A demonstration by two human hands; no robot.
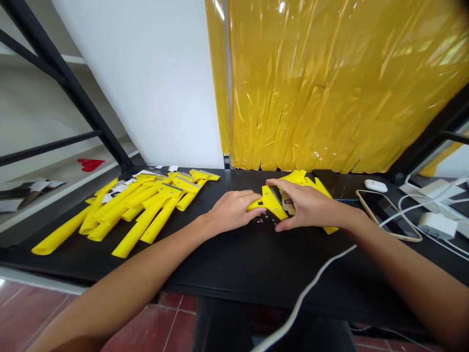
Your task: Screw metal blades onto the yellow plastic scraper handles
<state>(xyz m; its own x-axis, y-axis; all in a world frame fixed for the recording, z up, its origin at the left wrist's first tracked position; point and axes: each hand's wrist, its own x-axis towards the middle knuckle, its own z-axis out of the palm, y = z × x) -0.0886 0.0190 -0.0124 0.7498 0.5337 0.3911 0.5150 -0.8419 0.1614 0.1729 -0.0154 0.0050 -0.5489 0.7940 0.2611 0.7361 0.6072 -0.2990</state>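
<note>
Head view: I'm watching a black table (223,264) between a white wall (154,83), yellow plastic sheeting (330,88) and a red tile floor (146,327).
Yellow scrapers (142,205) lie heaped at left; my left hand (234,210) and right hand (308,205) clamp together on one yellow-handled scraper (271,203) mid-table, a phone (384,210) near right.

White tags (110,195) among the yellow plastic scrapers (146,208) — nothing legible.
</note>
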